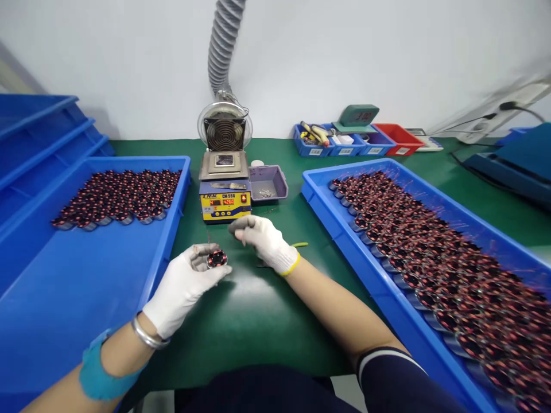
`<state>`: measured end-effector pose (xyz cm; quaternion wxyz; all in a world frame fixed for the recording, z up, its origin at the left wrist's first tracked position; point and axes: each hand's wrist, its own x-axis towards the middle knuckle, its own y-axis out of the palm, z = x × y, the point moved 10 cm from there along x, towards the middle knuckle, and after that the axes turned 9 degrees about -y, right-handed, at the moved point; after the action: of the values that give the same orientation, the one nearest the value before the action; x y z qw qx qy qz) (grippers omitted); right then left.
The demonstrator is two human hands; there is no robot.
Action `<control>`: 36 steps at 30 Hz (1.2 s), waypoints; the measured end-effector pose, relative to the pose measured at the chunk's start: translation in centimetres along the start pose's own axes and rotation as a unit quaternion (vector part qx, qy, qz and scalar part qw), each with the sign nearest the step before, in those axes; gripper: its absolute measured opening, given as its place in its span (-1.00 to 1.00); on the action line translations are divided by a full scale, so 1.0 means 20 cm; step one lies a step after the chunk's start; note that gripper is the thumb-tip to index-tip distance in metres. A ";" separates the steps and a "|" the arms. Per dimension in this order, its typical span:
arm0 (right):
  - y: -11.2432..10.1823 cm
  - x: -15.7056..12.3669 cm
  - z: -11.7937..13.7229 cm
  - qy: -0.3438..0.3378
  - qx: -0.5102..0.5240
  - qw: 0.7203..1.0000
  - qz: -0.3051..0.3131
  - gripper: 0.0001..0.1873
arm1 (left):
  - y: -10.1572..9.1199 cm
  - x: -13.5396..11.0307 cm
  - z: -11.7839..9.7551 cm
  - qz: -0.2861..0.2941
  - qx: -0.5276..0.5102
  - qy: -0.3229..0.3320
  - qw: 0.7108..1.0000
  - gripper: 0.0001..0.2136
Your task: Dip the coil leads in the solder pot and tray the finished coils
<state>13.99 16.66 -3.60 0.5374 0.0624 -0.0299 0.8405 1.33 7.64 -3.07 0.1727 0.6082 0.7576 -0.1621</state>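
Note:
My left hand (189,278), in a white glove with darkened fingertips, is closed around a small motor stator (217,258) with copper windings, a black centre and a metal rim. A thin wire end rises from it. My right hand (262,238), also gloved, is in front of the solder pot (224,192), its fingers bent and thumb close to the forefinger; anything between them is too small to make out. The pot's display glows red. Partly hidden beneath my right wrist lies a tool with a green handle (300,244).
Left, a blue tray (148,287) holds many stators at its far end, beside stacked blue trays (43,132). Right, another blue tray (344,255) is packed with stators. Behind are a purple bin (282,183), small parts bins (316,150), a green clock (359,116) and a grey duct (224,46).

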 end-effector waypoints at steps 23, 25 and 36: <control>0.22 -0.17 0.13 -0.012 -0.131 0.989 0.066 -0.50 | -0.12 0.02 -0.10 0.020 -0.127 0.071 0.989 -0.76; 0.22 -0.17 0.13 0.003 -0.115 0.991 0.063 -0.49 | -0.12 0.02 -0.11 0.031 -0.166 0.074 0.983 -0.79; 0.25 -0.18 0.15 0.005 -0.150 0.982 0.116 -0.53 | -0.17 -0.01 -0.15 -0.056 0.010 0.117 0.992 -0.75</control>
<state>11.16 10.94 -1.03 0.4401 -0.0273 -0.1598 0.8832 -2.15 8.23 -0.16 0.0678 0.5814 0.8037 -0.1070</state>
